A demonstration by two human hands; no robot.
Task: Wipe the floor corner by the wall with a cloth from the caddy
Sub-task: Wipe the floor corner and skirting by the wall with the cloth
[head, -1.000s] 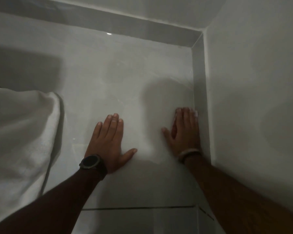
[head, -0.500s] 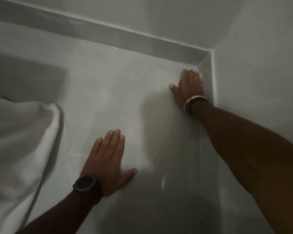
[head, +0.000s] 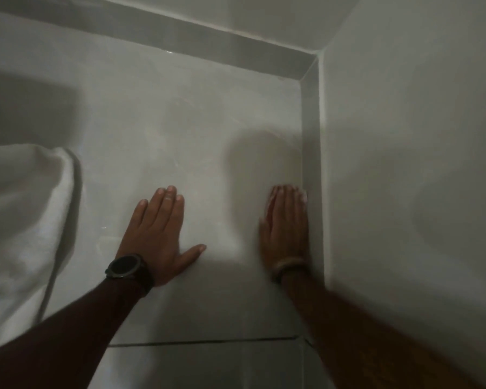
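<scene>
We see both hands down on a pale tiled floor (head: 180, 130) in dim light. The left hand (head: 159, 237) lies flat, palm down, fingers together and thumb spread to the side, well out from the skirting; it holds nothing, and a dark watch (head: 123, 266) sits on its wrist. The right hand (head: 286, 228) lies flat too, fingers pressed together, its outer edge against the skirting (head: 310, 153) along the floor's right edge. It is blurred. A little pale stuff peeks out past its fingertips and beside the little finger; we take it for the cloth (head: 303, 197) pressed under the palm, though we cannot tell how much lies beneath. A light band (head: 288, 262) rings that wrist. The floor's corner (head: 306, 77), where the right skirting meets the far one, lies well ahead of the right hand. The wall (head: 410, 136) rises plain on the right. At the floor's left edge hangs a white fabric (head: 20, 214). A dark grout line (head: 208, 341) crosses the floor at the near edge, under both forearms.
</scene>
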